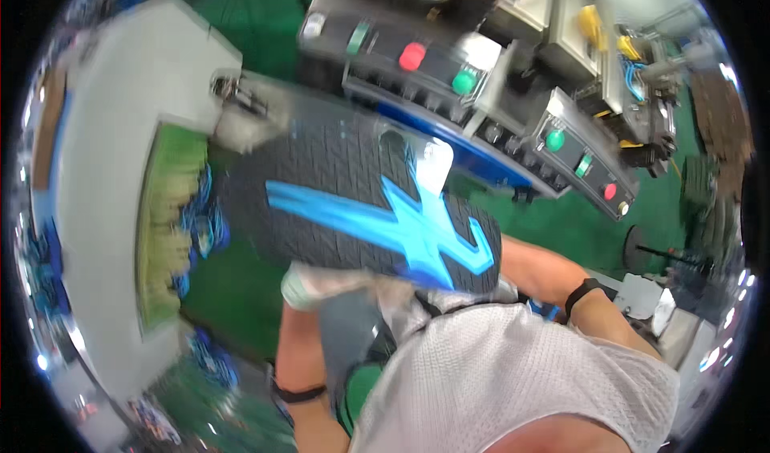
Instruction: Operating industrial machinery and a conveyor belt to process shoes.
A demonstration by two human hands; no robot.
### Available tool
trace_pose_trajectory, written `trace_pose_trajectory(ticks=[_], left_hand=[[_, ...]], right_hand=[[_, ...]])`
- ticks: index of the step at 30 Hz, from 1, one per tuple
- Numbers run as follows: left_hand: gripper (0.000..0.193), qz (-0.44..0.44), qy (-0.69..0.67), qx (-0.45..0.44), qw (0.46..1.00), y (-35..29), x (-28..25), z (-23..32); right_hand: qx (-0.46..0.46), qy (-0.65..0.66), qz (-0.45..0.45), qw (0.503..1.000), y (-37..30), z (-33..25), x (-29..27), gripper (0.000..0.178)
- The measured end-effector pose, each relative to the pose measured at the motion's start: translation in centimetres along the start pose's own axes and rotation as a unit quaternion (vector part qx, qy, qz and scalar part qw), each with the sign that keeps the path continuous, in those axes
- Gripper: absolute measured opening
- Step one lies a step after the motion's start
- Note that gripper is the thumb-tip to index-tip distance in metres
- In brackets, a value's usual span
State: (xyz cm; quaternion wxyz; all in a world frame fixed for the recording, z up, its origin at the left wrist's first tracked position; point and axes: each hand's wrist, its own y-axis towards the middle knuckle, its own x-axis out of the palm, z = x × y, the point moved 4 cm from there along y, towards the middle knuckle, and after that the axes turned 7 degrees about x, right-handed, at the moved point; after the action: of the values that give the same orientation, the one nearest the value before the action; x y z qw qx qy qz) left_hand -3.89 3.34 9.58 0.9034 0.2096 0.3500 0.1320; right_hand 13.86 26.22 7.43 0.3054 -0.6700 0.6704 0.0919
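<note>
My left hand, light covering over it, is at the lower edge of the sole — blurred, can't tell how tightly it's closed. Right hand is hidden behind the sole's narrower end; grip unknown, only the right forearm shows, running up to it.

Sole is right in front of me, black tread and bright blue pattern toward me. Long axis runs left to right, dipping to the right: broad end out left, beyond my left hand; narrow end next to my right forearm. So right arm is nearer the narrow end, left hand sits below mid-length.

Farther out: panel with red and green buttons beyond the sole, second button panel to the right, pale bench on the left — blue pieces beside it.
</note>
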Motion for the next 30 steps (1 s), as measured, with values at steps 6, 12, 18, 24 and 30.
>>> trace_pose_trajectory(ticks=[6,12,18,24,30], left_hand=[[0.063,-0.052,0.052,0.188,0.979,16.4,2.5,3.6],[0.056,0.014,-0.118,-0.081,0.990,39.6,3.9,2.3],[0.064,0.047,-0.059,-0.148,0.986,53.3,6.8,-9.9],[0.079,0.047,0.122,-0.160,0.978,61.7,13.2,-23.5],[0.083,-0.033,0.266,-0.191,0.944,65.4,17.6,-26.8]], right_hand=[[0.105,0.501,0.094,0.854,-9.1,0.6,-6.0,0.064],[-0.045,0.728,0.184,0.659,-16.0,3.0,-16.5,0.089],[-0.095,0.719,0.347,0.595,-22.8,4.8,-21.9,0.098],[-0.106,0.742,0.383,0.540,-23.8,7.1,-21.8,0.098],[-0.028,0.701,0.463,0.542,-25.7,7.4,-20.8,0.083]])
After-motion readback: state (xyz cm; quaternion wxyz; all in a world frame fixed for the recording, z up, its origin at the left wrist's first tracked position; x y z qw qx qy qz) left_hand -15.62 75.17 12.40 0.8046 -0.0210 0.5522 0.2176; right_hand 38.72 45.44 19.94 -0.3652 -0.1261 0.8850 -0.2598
